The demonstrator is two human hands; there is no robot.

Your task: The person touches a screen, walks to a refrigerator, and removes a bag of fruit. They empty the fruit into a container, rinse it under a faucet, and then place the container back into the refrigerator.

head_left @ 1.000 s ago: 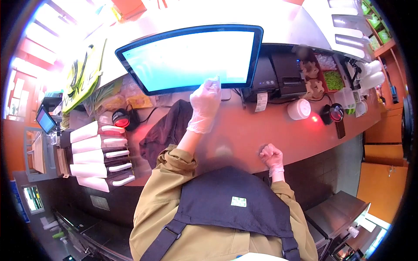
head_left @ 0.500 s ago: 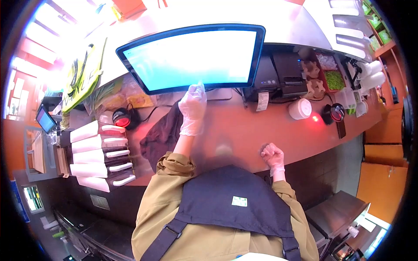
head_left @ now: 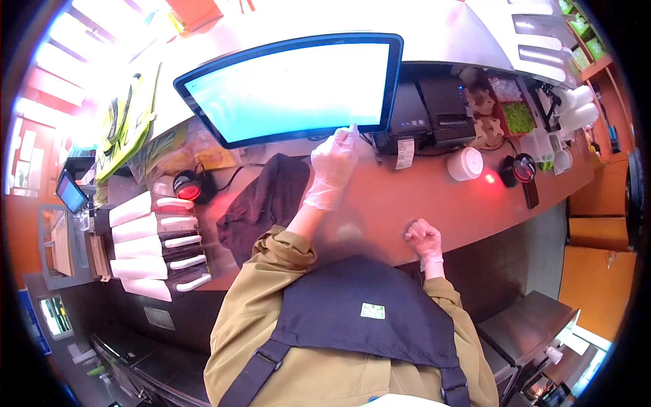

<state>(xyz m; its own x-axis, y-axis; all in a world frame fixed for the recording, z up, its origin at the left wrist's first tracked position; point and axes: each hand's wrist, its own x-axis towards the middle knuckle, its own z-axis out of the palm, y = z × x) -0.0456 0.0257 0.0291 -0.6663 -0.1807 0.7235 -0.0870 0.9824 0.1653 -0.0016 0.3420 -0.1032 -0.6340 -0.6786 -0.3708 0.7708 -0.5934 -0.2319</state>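
Screen (head_left: 291, 88) likely rigid, smooth; hold by frame (head_left: 397, 78). Left hand (head_left: 332, 166) released, fingertip (head_left: 352, 129) at lower edge; right hand (head_left: 424, 243) clenched near tabletop (head_left: 386, 203) edge.

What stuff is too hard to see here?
Words on the screen: head view, washed out by glare.
Print on the paper slip: head view, too small.
Palm of the right hand: head view, hidden by curled fingers.
Anything under the dark cloth: head view, covered.

Blown-out upper left, fisheye-curved edges
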